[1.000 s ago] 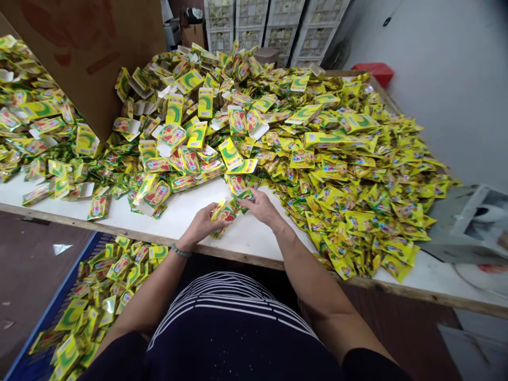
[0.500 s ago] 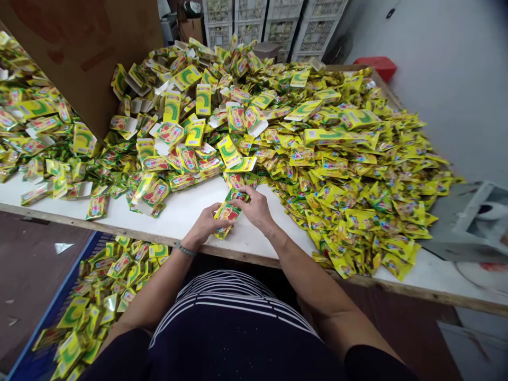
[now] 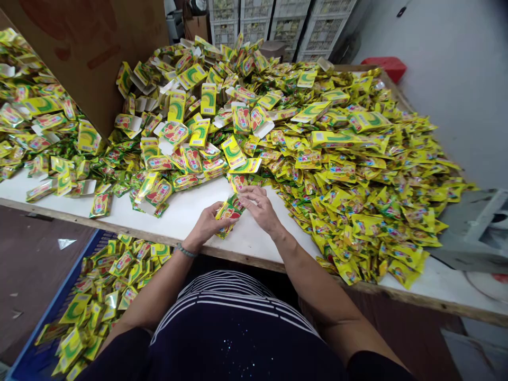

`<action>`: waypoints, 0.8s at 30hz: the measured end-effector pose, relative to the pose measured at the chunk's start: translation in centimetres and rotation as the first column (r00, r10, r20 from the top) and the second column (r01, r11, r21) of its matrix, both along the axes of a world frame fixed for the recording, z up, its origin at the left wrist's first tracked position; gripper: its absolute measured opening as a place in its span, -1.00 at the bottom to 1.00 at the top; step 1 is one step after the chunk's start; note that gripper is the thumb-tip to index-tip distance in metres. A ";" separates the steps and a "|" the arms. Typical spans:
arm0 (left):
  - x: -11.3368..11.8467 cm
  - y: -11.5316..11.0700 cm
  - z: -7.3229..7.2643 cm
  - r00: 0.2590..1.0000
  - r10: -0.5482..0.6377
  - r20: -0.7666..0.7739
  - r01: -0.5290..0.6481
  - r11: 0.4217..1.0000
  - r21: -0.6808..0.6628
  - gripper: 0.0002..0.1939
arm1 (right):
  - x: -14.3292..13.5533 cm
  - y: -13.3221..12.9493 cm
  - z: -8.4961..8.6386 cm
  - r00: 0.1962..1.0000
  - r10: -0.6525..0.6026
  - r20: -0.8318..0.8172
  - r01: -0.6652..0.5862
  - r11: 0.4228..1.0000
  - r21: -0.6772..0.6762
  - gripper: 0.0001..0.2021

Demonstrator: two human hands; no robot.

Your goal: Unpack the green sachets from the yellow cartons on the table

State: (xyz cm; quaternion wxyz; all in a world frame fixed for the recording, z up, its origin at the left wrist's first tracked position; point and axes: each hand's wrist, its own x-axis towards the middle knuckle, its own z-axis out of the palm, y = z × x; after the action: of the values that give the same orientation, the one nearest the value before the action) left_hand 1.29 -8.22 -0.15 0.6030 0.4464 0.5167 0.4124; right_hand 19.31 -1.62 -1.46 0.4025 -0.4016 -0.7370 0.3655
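Observation:
A small yellow, red and green printed box is tilted just above the white tabletop. My left hand grips its lower left side, with the thumb across the printed face. At the box's upper end, my right hand has its fingers bent and pressed together on the edge, partly hiding it. Green shows at that upper end; whether it is a packet or the box cannot be made out. Close beyond my fingers lie more of the yellow boxes, several with white flaps standing open.
Yellow sachets are heaped on the right of the table. A brown cardboard sheet stands at left. Below the front edge, a blue crate holds boxes. A grey machine is at far right, and white crates stack behind.
My right fingers have drawn up and right along the box and bunched together at its upper end. My left hand keeps its hold, and the view has shifted slightly.

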 end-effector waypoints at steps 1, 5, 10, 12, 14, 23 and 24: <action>0.0 0.0 0.0 1.000 0.000 -0.028 0.000 1.000 0.013 -0.52 | -0.1 0.0 -0.1 1.000 -0.022 -0.005 0.022 1.000 0.008 -0.70; 0.1 -0.2 0.0 0.998 0.038 -0.059 -0.037 0.999 0.018 -0.51 | -0.5 0.0 -0.5 0.998 0.061 0.034 -0.061 0.998 0.003 -0.72; 0.4 -0.2 -0.1 0.997 0.079 0.009 -0.079 0.997 0.014 -0.52 | -0.8 -0.3 -0.6 0.999 0.053 -0.001 -0.053 0.999 -0.003 -0.65; 0.4 -0.1 -0.3 0.994 0.104 0.017 -0.104 0.994 0.026 -0.53 | -1.2 -0.5 -0.7 0.999 0.035 0.018 -0.035 0.999 0.006 -0.66; 0.4 -0.1 -0.6 0.990 0.136 0.024 -0.137 0.990 0.034 -0.53 | -1.5 -0.8 -0.9 0.996 0.078 0.046 -0.078 0.997 -0.003 -0.66; 0.9 -0.3 -0.1 0.937 0.342 0.076 -0.350 0.921 0.172 -0.24 | -1.6 -0.8 -0.2 0.960 0.109 -0.257 -0.168 0.961 -0.219 -0.60; 0.7 -0.3 -0.2 0.935 0.348 0.069 -0.355 0.914 0.197 -0.28 | -1.7 -0.9 -0.2 0.955 0.156 -0.254 -0.217 0.948 -0.233 -0.61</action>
State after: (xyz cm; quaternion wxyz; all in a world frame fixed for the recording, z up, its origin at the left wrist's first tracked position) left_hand 2.02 -8.56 -0.39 0.4777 0.3996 0.5333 0.5725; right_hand 17.60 -2.52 -1.63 0.3935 -0.3330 -0.6660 0.5392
